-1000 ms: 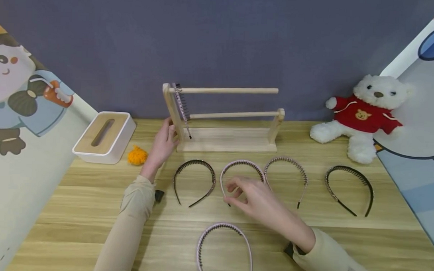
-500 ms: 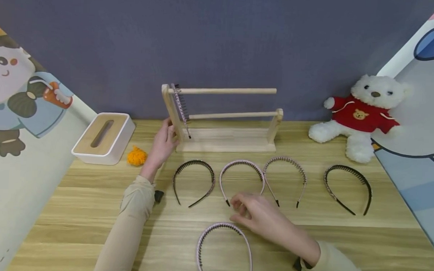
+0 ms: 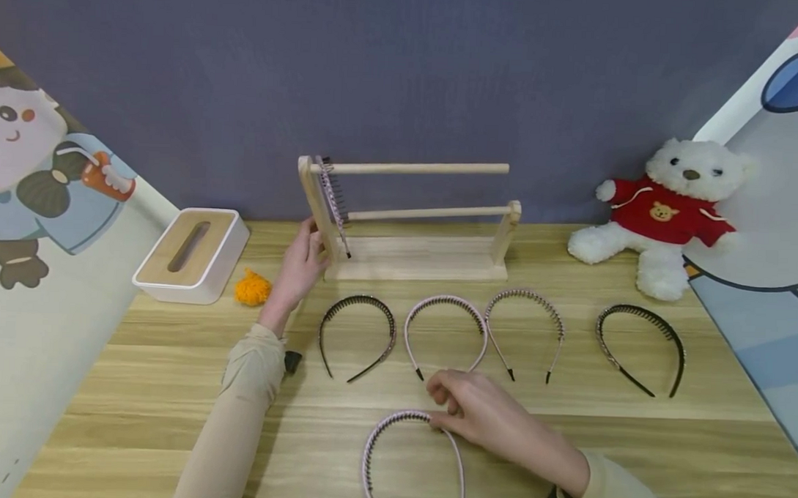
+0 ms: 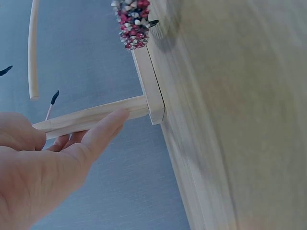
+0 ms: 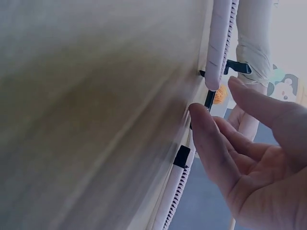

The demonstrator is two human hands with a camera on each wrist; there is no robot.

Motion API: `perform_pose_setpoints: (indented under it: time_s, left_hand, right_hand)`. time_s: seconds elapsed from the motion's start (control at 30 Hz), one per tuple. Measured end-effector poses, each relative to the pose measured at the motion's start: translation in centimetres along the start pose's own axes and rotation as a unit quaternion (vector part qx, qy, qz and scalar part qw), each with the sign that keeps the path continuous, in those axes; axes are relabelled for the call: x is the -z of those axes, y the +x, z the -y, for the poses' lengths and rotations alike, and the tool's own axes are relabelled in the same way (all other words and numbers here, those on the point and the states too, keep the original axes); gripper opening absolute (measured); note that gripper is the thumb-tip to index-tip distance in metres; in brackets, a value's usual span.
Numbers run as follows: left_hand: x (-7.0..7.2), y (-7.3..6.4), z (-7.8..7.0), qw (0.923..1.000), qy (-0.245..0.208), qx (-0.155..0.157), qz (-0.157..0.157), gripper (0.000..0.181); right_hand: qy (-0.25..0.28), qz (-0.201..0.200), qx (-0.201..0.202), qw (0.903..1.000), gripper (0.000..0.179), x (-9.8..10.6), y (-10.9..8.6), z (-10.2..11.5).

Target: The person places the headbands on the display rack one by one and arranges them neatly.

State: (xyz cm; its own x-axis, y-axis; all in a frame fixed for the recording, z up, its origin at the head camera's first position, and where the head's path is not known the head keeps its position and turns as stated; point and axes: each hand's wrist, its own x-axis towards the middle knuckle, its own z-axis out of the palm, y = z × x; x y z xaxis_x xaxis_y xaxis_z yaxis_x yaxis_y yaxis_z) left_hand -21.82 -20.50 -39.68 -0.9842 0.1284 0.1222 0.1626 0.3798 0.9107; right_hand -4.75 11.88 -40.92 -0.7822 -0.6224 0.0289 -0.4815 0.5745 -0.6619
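My left hand point(image 3: 301, 264) holds the left post of a light wooden rack point(image 3: 425, 263), thumb on one side and fingers behind the post point(image 4: 91, 117) in the left wrist view. A beaded purple toothed headband point(image 3: 335, 199) hangs at the left end of the rack's two rods. Close over the front pink headband point(image 3: 368, 464) is my right hand point(image 3: 482, 413). Its thumb and index fingertips stand apart at the band's top right, with nothing between them in the right wrist view, where that band point(image 5: 219, 43) also shows.
Behind the front headband lie a black headband point(image 3: 394, 329), a pink headband point(image 3: 407, 333), a mauve headband point(image 3: 558, 320) and another black headband point(image 3: 682, 361). A tissue box point(image 3: 216, 272) and an orange fuzzy ball point(image 3: 252, 288) are left. A white teddy bear point(image 3: 664, 214) sits right.
My right hand has moved from over the middle pink headband toward me, down to the top of the front pink headband. My left hand has stayed on the rack post.
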Motion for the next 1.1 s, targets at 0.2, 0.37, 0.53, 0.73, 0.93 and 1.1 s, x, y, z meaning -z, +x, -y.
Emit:
perform_pose_setpoints:
  time_s: [0.2, 0.37, 0.53, 0.73, 0.93, 1.1]
  left_hand:
    - [0.07, -0.03, 0.00, 1.0000, 0.001, -0.003, -0.006, 0.058]
    - [0.07, -0.06, -0.07, 1.0000, -0.008, 0.001, -0.002, 0.057]
    - [0.06, -0.04, -0.03, 1.0000, -0.006, 0.000, -0.001, 0.057]
    - [0.08, -0.06, -0.04, 1.0000, -0.007, 0.000, 0.000, 0.057]
    - [0.10, 0.01, 0.02, 1.0000, -0.005, -0.002, -0.002, 0.057]
    - [0.10, 0.02, 0.10, 1.0000, -0.005, -0.004, -0.002, 0.058]
  right_hand:
    - [-0.011, -0.001, 0.018, 0.9998, 0.034, -0.33, -0.21, -0.29]
    - [-0.006, 0.008, 0.015, 0.9998, 0.029, -0.51, -0.18, -0.29]
    - [-0.003, 0.015, 0.016, 0.9998, 0.027, -0.54, -0.18, -0.16]
    - [-0.008, 0.020, 0.028, 0.9994, 0.026, -0.70, -0.23, -0.40]
    - [-0.019, 0.019, 0.041, 0.9988, 0.020, -1.03, -0.15, -0.59]
    - [-0.018, 0.029, 0.035, 0.9988, 0.013, -0.72, -0.17, -0.26]
